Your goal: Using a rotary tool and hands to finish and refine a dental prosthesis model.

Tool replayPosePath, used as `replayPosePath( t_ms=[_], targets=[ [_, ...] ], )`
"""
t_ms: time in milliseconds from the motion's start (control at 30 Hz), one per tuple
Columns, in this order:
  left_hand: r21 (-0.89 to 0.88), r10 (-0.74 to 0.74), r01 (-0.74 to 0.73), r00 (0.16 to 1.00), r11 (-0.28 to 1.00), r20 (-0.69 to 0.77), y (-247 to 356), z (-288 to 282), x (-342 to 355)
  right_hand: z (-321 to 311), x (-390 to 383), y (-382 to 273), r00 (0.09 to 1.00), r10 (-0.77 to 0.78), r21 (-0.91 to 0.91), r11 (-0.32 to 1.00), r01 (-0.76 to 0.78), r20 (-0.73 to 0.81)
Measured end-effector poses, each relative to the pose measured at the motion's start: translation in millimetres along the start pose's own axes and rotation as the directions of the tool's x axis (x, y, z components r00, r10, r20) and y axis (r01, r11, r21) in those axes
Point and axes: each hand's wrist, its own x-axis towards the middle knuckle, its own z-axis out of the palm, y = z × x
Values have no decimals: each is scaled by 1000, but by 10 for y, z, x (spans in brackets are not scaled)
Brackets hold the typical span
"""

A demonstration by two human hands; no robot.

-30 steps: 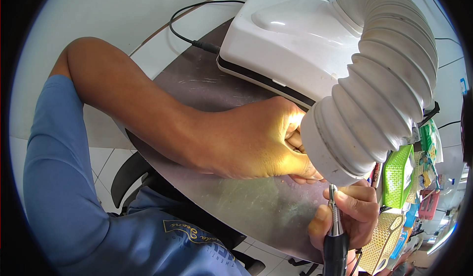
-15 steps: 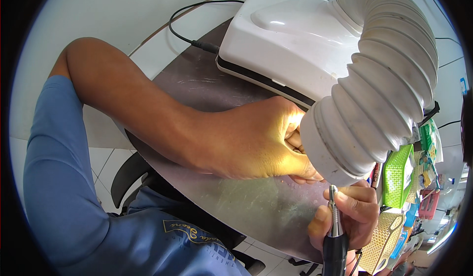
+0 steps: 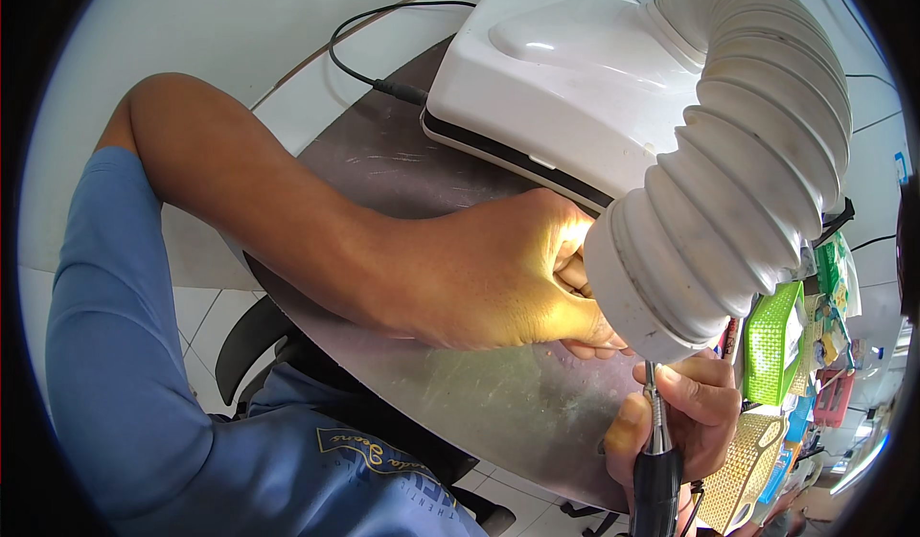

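My left hand (image 3: 522, 278) is closed, fingers curled beneath the white corrugated hose (image 3: 728, 173), in yellow light; what it grips is hidden. My right hand (image 3: 700, 408) is closed on a pen-like rotary tool (image 3: 655, 479), silver at the front with a black body and cord. The tool's tip points up and meets or disappears behind the hose's rim, close to my left fingertips. The hose bends down from a white machine (image 3: 537, 77) with a black band, which sits on a dark scratched tabletop (image 3: 460, 422) beyond my left hand.
At the right stand a green perforated basket (image 3: 771, 345), a beige basket (image 3: 743, 470), a red basket (image 3: 834, 398) and assorted small items. A black cable (image 3: 355, 68) loops left of the machine. A black chair (image 3: 240, 350) and tiled floor (image 3: 206, 336) show below the table edge.
My right hand and the tool have shifted very slightly to the right, the tip now more under the hose's rim. My left hand, the hose and the machine look the same.
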Motion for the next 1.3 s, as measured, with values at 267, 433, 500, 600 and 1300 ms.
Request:
replayPosePath(
  t_ms=[267,433,500,600,1300],
  targets=[
    [-46,19,-21,1000,999,-23,17,15,-19,-16,82,70,983,-174,4,985,174,53],
    [-65,20,-23,999,998,-37,3,0,-22,26,72,50,991,-136,-19,991,136,4],
    [20,1,-1,1000,1000,-23,-3,-16,-19,-23,70,-2,997,-58,6,998,57,51],
    [-67,31,-34,999,997,-43,-17,22,-5,-106,64,-40,990,-50,-38,998,55,135],
    [28,37,-37,999,999,-19,10,-18,-17,-31,80,34,992,-89,57,995,84,84]
  ],
)
